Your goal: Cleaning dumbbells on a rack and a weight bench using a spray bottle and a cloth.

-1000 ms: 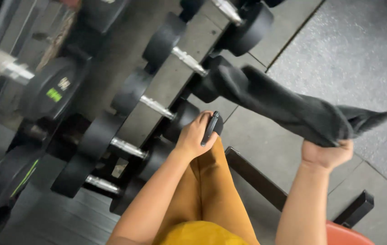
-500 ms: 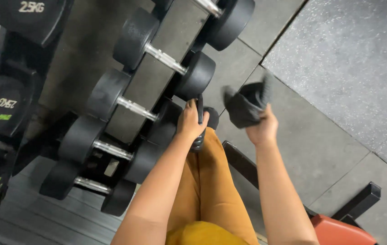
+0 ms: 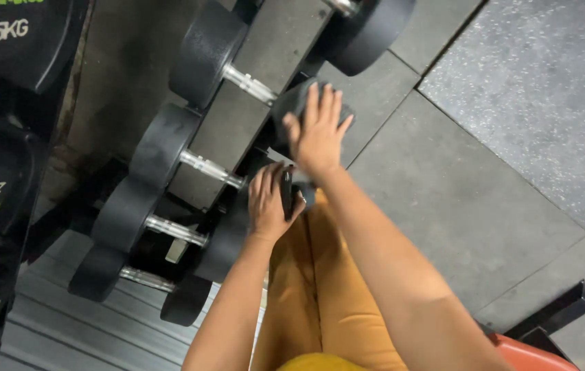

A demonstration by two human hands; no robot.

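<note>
R hand (image 3: 318, 135) lay flat, fingers spread, palm pressing a dark cloth (image 3: 297, 102) onto the near head of a black dumbbell (image 3: 251, 79) on the rack (image 3: 265, 48). Cloth was mostly under the palm, w/ only its edges showing past the fingertips & beside the thumb. L hand (image 3: 270, 201) sat just below & left of it, fingers curled round a slim black phone-like object (image 3: 286, 195), held edge-on, so closed on it. That object stood upright between thumb & fingers, just above the knee of the orange trousers (image 3: 313, 288). Both hands were near each other, not touching as far as I could tell. More dumbbells (image 3: 162, 148) w/ chrome handles lay in a row to the left. Grey rubber floor tiles (image 3: 485, 158) to the right; a red bench pad (image 3: 540, 354) at bottom corner.
</note>
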